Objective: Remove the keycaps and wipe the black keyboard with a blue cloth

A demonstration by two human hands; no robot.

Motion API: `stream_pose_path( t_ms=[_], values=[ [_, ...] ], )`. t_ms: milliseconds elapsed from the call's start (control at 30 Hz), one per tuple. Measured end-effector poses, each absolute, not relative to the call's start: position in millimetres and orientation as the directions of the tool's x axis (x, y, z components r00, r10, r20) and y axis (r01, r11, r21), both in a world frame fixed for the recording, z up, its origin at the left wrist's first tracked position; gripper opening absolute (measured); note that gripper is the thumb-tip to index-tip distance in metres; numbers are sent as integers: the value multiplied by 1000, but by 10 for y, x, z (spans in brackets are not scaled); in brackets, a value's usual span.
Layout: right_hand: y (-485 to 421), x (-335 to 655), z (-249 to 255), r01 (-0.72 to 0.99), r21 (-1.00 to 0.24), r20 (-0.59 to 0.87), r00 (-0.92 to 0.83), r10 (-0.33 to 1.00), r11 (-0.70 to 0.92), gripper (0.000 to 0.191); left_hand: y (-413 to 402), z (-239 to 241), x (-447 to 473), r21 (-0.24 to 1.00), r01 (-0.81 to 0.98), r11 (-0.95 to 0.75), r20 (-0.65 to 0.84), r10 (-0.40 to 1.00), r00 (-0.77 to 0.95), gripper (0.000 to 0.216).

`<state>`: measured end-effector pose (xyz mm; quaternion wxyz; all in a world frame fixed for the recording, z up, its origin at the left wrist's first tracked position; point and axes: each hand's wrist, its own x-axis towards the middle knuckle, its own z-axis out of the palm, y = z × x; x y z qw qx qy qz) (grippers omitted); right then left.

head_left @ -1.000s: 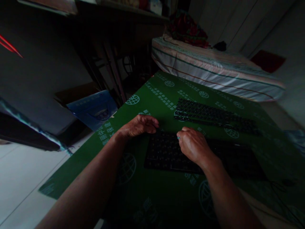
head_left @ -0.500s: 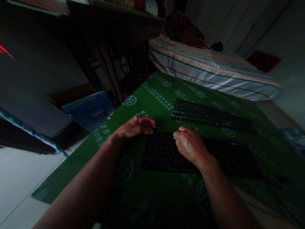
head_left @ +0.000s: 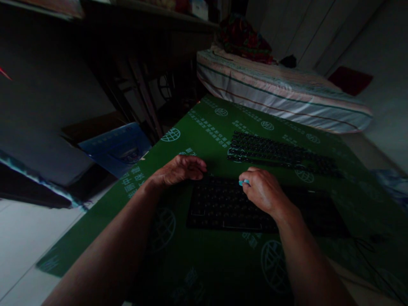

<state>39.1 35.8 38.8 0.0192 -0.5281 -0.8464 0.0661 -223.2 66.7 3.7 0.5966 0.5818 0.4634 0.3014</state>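
Note:
A black keyboard (head_left: 219,208) lies on the green board, its key area showing rows of small studs in place of keycaps. My right hand (head_left: 263,189) is over the keyboard's upper middle, fingers closed around a small light-blue object (head_left: 244,182). Only its end shows, so its kind cannot be made out. At the keyboard's upper left corner rests my left hand (head_left: 181,170), fingers loosely bent and apart from the thumb, with nothing visible in it. Behind the keyboard, black keycaps (head_left: 277,151) are laid out in rows.
The green printed board (head_left: 204,127) serves as the work surface. A cable (head_left: 366,246) runs off the keyboard's right side. Beyond stands a bed with a striped sheet (head_left: 287,102). A blue bag (head_left: 117,146) sits below the board's left edge, near a dark table.
My right hand has shifted slightly right along the keyboard, and more of the light-blue object shows. My left hand stays at the corner. The view has moved a little.

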Motion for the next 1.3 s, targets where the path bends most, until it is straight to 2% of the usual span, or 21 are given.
stream_pose_path(
  t_ms=[200, 333, 567, 733, 933, 1167, 1300],
  values=[
    [313, 294, 403, 889, -37, -66, -458, 886, 457, 22, 661, 49, -2222, 973, 162, 165, -215, 900, 379, 32],
    [315, 313, 429, 881, -34, -98, -474, 875, 473, 22, 659, 60, -2217, 972, 150, 181, -226, 897, 379, 32],
    [322, 283, 388, 888, -26, -60, -461, 886, 460, 23, 660, 36, -2218, 973, 149, 179, -223, 900, 375, 33],
    [326, 308, 446, 892, -2, -118, -449, 886, 452, 22, 653, 41, -2215, 970, 147, 193, -234, 903, 361, 35],
    [338, 320, 421, 881, -59, -83, -473, 877, 470, 23, 648, 67, -2209, 967, 161, 198, -244, 903, 353, 36],
    [354, 345, 437, 903, -31, -113, -428, 897, 428, 22, 661, 39, -2220, 970, 145, 197, -237, 905, 354, 37],
    [385, 443, 447, 915, -93, -58, -399, 915, 393, 24, 664, 37, -2222, 971, 147, 187, -228, 905, 359, 35]
  ],
)
